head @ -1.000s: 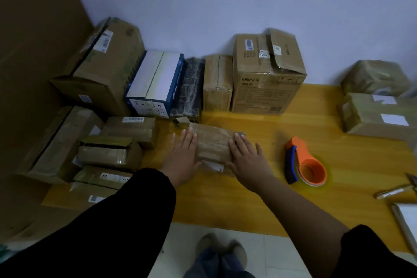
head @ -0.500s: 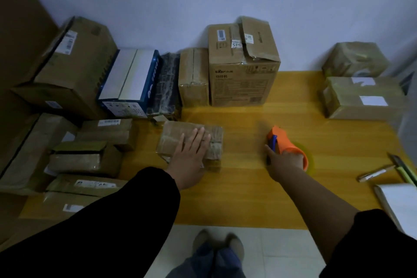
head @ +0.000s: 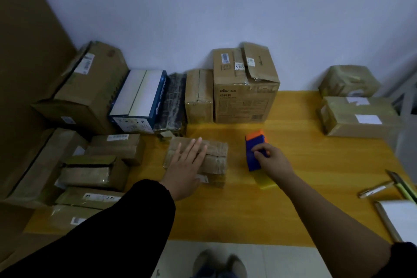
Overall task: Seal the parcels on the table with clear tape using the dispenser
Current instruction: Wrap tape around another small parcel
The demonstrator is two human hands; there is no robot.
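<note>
While our left hand (head: 187,165) lies flat on the parcel (head: 216,152) at the middle of the table (head: 316,165), its fingers (head: 198,146) straight and a little spread, our right hand (head: 274,162) grips the dispenser (head: 253,153) just off the parcel's 3 o'clock side, curled round its blue part. Blur keeps us from telling whether the dispenser rests on the wood or hangs just above it.

We judge the parcel small and light, its brown wrap glossy, so it would likely skid on the smooth tabletop once the tape drags at it. A flat palm on top, kept towards 9 o'clock, should pin it and leave the 3 o'clock end free for the tape to start. The dispenser looks like stiff, light plastic. We would hold it by the handle, clear of the cutting edge, which we cannot make out here.

More boxes (head: 246,88) stand at 12 o'clock, a stack (head: 94,171) at 9 o'clock and two wrapped ones (head: 358,117) at 2 o'clock.
</note>
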